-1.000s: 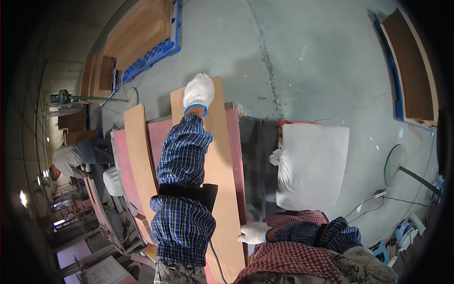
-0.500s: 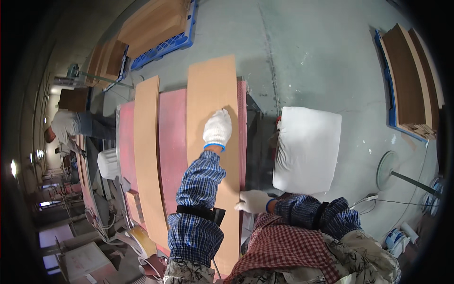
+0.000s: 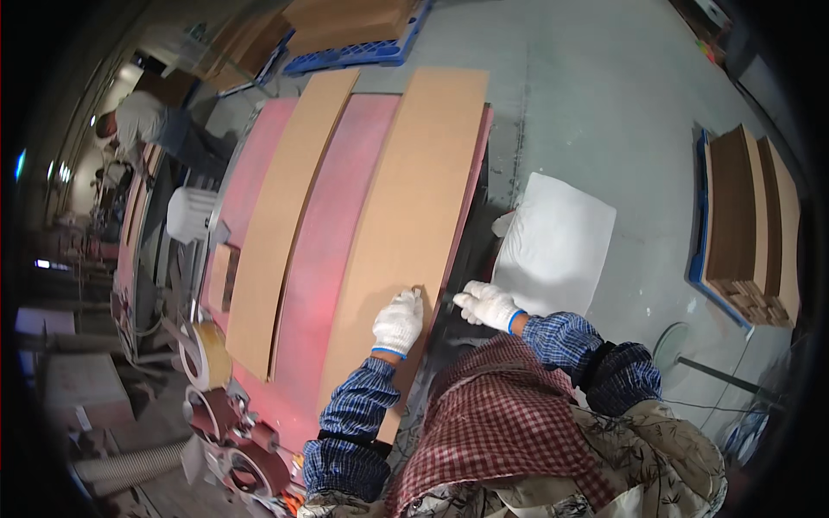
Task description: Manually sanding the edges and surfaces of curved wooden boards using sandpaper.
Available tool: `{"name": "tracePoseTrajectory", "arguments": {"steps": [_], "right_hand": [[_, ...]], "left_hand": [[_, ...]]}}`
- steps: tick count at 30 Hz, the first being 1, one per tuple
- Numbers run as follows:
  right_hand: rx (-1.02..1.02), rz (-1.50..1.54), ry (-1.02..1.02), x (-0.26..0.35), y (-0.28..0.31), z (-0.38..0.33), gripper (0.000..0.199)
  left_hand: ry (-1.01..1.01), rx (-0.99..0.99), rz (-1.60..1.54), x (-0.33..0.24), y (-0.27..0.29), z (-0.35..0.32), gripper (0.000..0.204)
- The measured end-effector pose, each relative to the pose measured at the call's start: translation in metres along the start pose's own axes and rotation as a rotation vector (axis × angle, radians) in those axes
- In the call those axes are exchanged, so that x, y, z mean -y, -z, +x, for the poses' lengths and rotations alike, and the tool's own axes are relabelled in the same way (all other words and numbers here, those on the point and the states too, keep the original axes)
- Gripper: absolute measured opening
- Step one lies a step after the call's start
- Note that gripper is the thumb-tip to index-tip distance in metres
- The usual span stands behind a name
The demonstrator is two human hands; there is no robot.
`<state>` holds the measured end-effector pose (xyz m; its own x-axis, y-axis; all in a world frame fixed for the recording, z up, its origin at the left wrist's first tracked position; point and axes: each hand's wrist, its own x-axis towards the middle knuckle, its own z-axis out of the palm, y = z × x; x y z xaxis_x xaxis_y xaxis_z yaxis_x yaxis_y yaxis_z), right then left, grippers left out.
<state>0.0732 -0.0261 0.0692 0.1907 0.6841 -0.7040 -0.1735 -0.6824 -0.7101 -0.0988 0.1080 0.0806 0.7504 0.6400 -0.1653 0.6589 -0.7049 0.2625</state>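
Your left hand (image 3: 398, 322), gloved in white, lies flat and palm-down on the near end of a long tan board (image 3: 413, 220), fingers together and clamped on nothing. The board's long axis runs from your hand up and away, leaning slightly to the right, and its far end points toward the blue pallet (image 3: 345, 57). Your right hand (image 3: 486, 304), also gloved, sits just right of the left hand at the board's right edge; its fingers are loosely curled, and whether they pinch anything you cannot tell.

Two tan boards lie on the pink table (image 3: 324, 259): the one under your left hand, and a narrower second board (image 3: 285, 224) to its left, roughly parallel, with a strip of pink surface between them. The board under your hand overhangs the table's right edge along its right side.

To the right of your right hand, a white cushion-like sack (image 3: 557, 246) rests on the grey floor (image 3: 604, 104), near the table's dark side. Further right, well apart, one stack of brown boards (image 3: 751, 229) sits on a blue-edged pallet. Beyond the board's far end, another stack rests on the blue pallet. Open floor lies between the sack and the right-hand stack. A second person (image 3: 142, 121) bends over at the far left.
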Motion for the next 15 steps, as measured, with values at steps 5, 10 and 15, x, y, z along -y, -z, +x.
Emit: {"name": "tracePoseTrajectory", "arguments": {"steps": [5, 10, 15], "right_hand": [[-0.003, -0.031, -0.009, -0.004, -0.002, 0.002, 0.026], [0.013, -0.052, 0.005, -0.009, -0.011, 0.011, 0.028], [0.040, -0.001, 0.019, -0.017, -0.017, 0.027, 0.025]], "left_hand": [[0.080, 0.072, -0.012, 0.018, -0.006, -0.082, 0.030], [0.225, 0.175, -0.041, 0.035, -0.002, -0.165, 0.029], [0.336, 0.167, -0.010, 0.043, -0.005, -0.250, 0.028]]}}
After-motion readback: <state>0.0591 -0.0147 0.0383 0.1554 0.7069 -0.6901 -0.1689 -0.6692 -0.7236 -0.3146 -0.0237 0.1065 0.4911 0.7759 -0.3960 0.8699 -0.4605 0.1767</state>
